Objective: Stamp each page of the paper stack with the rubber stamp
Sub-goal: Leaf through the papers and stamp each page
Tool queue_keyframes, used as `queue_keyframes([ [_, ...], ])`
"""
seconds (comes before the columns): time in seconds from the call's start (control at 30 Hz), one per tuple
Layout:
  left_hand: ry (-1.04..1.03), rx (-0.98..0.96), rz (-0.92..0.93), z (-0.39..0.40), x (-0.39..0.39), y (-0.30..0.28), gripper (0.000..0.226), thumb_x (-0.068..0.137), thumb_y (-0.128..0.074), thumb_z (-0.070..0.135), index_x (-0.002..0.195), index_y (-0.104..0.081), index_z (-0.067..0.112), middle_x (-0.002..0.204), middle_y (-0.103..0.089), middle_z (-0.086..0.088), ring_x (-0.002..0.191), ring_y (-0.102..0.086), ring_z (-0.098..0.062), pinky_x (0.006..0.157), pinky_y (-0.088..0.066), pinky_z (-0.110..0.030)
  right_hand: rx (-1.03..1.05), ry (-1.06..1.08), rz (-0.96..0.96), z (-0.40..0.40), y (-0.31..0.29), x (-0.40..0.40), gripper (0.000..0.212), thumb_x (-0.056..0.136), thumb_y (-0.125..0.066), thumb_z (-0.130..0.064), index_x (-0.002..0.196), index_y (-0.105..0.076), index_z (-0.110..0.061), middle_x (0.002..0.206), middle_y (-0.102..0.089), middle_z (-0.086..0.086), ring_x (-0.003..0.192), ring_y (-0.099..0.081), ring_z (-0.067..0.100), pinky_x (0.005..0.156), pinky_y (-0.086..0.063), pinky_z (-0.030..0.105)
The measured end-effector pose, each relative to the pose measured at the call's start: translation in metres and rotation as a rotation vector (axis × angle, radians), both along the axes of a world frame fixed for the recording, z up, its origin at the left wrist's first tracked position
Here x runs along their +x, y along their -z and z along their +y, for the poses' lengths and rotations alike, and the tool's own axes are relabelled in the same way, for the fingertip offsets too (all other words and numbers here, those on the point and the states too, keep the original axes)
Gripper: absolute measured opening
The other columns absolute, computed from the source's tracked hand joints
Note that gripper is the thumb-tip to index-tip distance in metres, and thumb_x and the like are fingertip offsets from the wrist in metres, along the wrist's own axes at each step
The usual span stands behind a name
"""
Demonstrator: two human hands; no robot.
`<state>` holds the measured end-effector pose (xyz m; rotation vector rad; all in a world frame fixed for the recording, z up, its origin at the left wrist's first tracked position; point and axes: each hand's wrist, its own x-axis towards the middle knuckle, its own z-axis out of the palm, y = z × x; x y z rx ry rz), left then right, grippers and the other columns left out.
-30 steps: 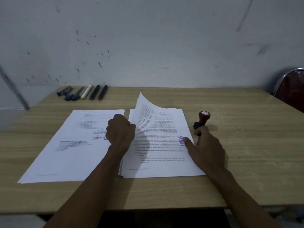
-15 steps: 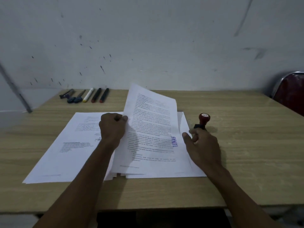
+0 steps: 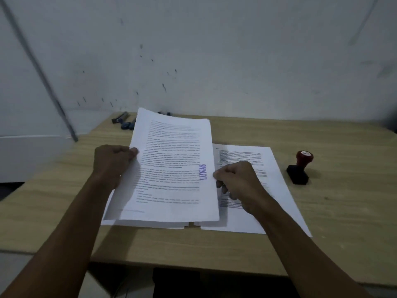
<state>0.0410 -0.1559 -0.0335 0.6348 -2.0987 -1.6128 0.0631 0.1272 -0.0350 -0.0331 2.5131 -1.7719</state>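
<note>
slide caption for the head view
Both hands, left hand and right hand, lift a stamped page; the rubber stamp stands aside.

Both forearms enter from the bottom edge and converge toward the centre. Left hand (image 3: 112, 163): back of the hand faces the camera, fingers curled, thumb tip pressed against the left edge of the lifted page (image 3: 171, 166), pinching it. Right hand (image 3: 238, 182): knuckles up, fingers curled under, thumb and forefinger meeting at the right edge of the same page. Wrists are straight and level with each other. The hands are well apart, one at each side edge of the page.
</note>
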Motion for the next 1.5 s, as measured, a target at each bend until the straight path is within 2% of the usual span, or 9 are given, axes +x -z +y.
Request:
queue_keyframes([
  [0.17,-0.042,-0.32,-0.045,-0.034,0.004,0.008,0.023,0.082,-0.074,0.015,0.098,-0.074,-0.001,0.083,-0.067,-0.011,0.067,-0.057,-0.023,0.065,-0.043,-0.03,0.193,-0.004,0.015,-0.047,0.011,-0.002,0.019,0.084,-0.067,-0.011,0.069,-0.071,0.0,0.062,-0.067,0.011,0.048,-0.059,0.018,0.051,-0.042,0.025],
  [0.33,-0.055,-0.499,-0.082,-0.045,-0.004,0.019,0.025,0.081,-0.075,0.016,0.099,-0.074,-0.001,0.099,-0.072,-0.017,0.091,-0.066,-0.031,0.079,-0.05,-0.033,0.444,0.009,0.04,-0.07,0.012,-0.004,0.028,0.081,-0.066,-0.023,0.06,-0.051,-0.013,0.051,-0.047,-0.003,0.048,-0.049,0.013,0.05,-0.033,0.022],
  [0.4,-0.071,-0.513,-0.108,-0.049,-0.01,0.025,0.025,0.08,-0.076,0.018,0.099,-0.074,0.002,0.102,-0.072,-0.017,0.098,-0.065,-0.033,0.087,-0.051,-0.038,0.531,-0.002,0.052,-0.074,0.012,-0.004,0.02,0.08,-0.065,-0.027,0.069,-0.054,-0.013,0.062,-0.054,-0.002,0.06,-0.057,0.017,0.054,-0.035,0.023],
  [0.5,-0.094,-0.544,-0.151,-0.048,-0.015,0.032,0.024,0.081,-0.075,0.021,0.099,-0.074,0.006,0.102,-0.071,-0.017,0.097,-0.065,-0.035,0.083,-0.052,-0.04,0.596,-0.007,0.068,-0.079,0.012,-0.006,0.02,0.079,-0.066,-0.03,0.088,-0.066,-0.012,0.084,-0.068,0.0,0.079,-0.067,0.021,0.066,-0.048,0.027],
  [0.67,-0.159,-0.593,-0.207,-0.047,-0.018,0.039,0.028,0.083,-0.072,0.026,0.106,-0.071,0.01,0.108,-0.068,-0.015,0.1,-0.062,-0.036,0.079,-0.048,-0.039,0.64,0.008,0.12,-0.082,0.016,-0.01,0.021,0.081,-0.07,-0.032,0.094,-0.069,-0.015,0.087,-0.069,-0.001,0.08,-0.067,0.019,0.073,-0.055,0.031],
  [0.87,-0.176,-0.577,-0.249,-0.047,-0.018,0.043,0.036,0.08,-0.073,0.028,0.112,-0.067,0.014,0.116,-0.064,-0.013,0.107,-0.059,-0.035,0.086,-0.047,-0.041,0.657,0.015,0.12,-0.078,0.017,-0.009,0.02,0.079,-0.072,-0.033,0.09,-0.067,-0.018,0.085,-0.068,-0.002,0.082,-0.066,0.018,0.068,-0.046,0.027],
  [1.13,-0.12,-0.667,-0.138,-0.031,-0.018,0.036,0.04,0.082,-0.072,0.031,0.116,-0.065,0.013,0.124,-0.059,-0.016,0.117,-0.052,-0.034,0.092,-0.046,-0.046,0.591,0.053,0.164,-0.056,0.016,-0.004,0.017,0.081,-0.073,-0.037,0.09,-0.067,-0.024,0.086,-0.067,-0.006,0.084,-0.064,0.014,0.068,-0.043,0.026],
  [1.3,0.022,-0.692,0.097,0.016,-0.018,0.03,0.026,0.084,-0.071,0.025,0.104,-0.069,0.009,0.107,-0.064,-0.015,0.101,-0.06,-0.03,0.088,-0.043,-0.036,0.565,0.17,0.216,-0.023,0.015,-0.001,0.02,0.08,-0.073,-0.039,0.094,-0.065,-0.026,0.085,-0.067,-0.006,0.086,-0.063,0.016,0.072,-0.047,0.028],
  [1.5,0.244,-0.665,0.245,0.095,-0.019,0.026,0.018,0.082,-0.072,0.025,0.097,-0.071,0.014,0.099,-0.066,-0.005,0.086,-0.062,-0.021,0.078,-0.051,-0.037,0.55,0.402,0.361,0.038,0.018,-0.002,0.02,0.081,-0.072,-0.024,0.094,-0.056,-0.024,0.087,-0.06,-0.004,0.084,-0.061,0.022,0.067,-0.047,0.033],
])
